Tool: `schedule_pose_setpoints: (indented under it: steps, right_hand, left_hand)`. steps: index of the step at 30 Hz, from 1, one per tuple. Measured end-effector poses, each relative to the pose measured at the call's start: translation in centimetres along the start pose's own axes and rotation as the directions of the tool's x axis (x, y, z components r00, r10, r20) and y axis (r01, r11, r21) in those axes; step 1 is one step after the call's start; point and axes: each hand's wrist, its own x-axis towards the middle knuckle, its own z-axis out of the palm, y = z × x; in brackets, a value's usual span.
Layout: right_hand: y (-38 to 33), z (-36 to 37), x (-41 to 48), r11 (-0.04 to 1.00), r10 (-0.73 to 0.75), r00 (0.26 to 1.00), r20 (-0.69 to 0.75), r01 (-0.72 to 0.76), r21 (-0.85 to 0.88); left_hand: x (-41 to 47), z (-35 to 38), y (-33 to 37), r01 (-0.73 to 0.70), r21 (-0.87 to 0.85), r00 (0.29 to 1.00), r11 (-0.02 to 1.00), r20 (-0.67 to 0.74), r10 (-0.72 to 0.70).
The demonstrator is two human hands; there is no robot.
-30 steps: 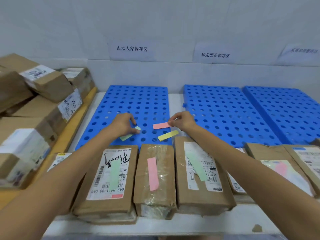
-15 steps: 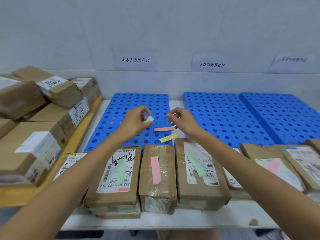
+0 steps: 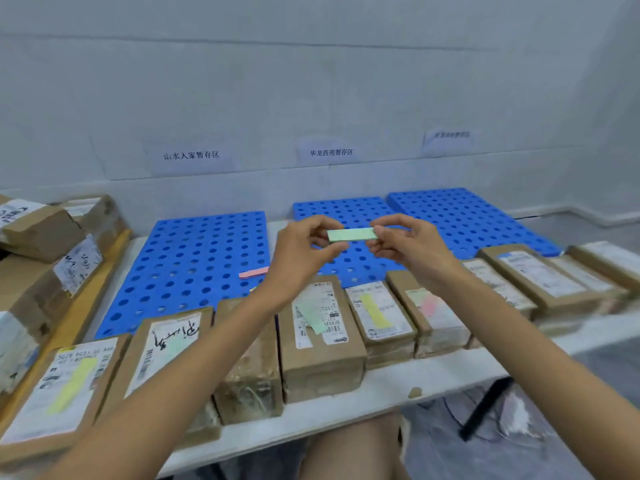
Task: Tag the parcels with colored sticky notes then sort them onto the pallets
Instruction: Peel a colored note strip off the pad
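Note:
Both hands are raised above the pallets and hold a green sticky note pad [image 3: 351, 234] between them. My left hand [image 3: 304, 251] pinches its left end, and my right hand [image 3: 412, 247] pinches its right end. A pink note pad [image 3: 254, 272] lies on the left blue pallet [image 3: 187, 268]. Two more blue pallets [image 3: 349, 209] [image 3: 464, 216] lie to the right. A row of brown parcels runs along the table's front edge. Green [image 3: 313, 315], yellow [image 3: 375, 311] [image 3: 72, 384] and pink [image 3: 429, 304] notes are stuck on some of them.
More stacked parcels [image 3: 41, 258] sit on a wooden board at the left. Three paper signs [image 3: 192, 155] hang on the white wall behind the pallets. The white table edge [image 3: 381, 386] runs below the parcels, with a black table leg [image 3: 485, 407] at the right.
My left hand lifted the green pad off the left pallet and my right hand took its other end. The view turned right, so more parcels at the right show.

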Motion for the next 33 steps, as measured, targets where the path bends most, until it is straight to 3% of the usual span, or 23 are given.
schedule_pose_setpoints:
  steps: [2, 5, 9, 15, 24, 33]
  right_hand:
    - [-0.3, -2.3, -1.3, 0.987, -0.084, 0.995, -0.046, 0.077, -0.143]
    - [-1.0, -5.4, -2.7, 0.804, -0.3, 0.953, -0.037, 0.231, -0.548]
    - [-2.3, -8.6, -4.2, 0.687, -0.292, 0.951, 0.098, 0.28, -0.671]
    - [-3.1, -12.3, -4.9, 0.629, -0.179, 0.971, 0.161, 0.239, -0.74]
    - [-3.3, -14.7, -4.7, 0.594, -0.068, 0.987, 0.149, 0.16, -0.788]
    - [-3.0, -17.0, -4.6, 0.765, -0.052, 0.985, 0.164, 0.144, -0.628]
  left_hand:
    - [-0.1, 2.3, 1.3, 0.047, -0.16, 0.998, 0.986, 0.035, -0.042]
    - [-0.2, 5.9, 2.6, 0.085, -0.257, 0.992, 0.963, 0.111, -0.058]
    - [-1.0, 9.8, 3.8, 0.198, -0.408, 0.96, 0.891, 0.266, -0.091]
    - [-0.8, 12.4, 4.4, 0.277, -0.446, 0.916, 0.851, 0.389, -0.095]
    - [-0.4, 14.5, 4.7, 0.299, -0.421, 0.902, 0.856, 0.418, -0.11]
    - [0.0, 16.9, 4.8, 0.315, -0.467, 0.903, 0.826, 0.415, -0.109]
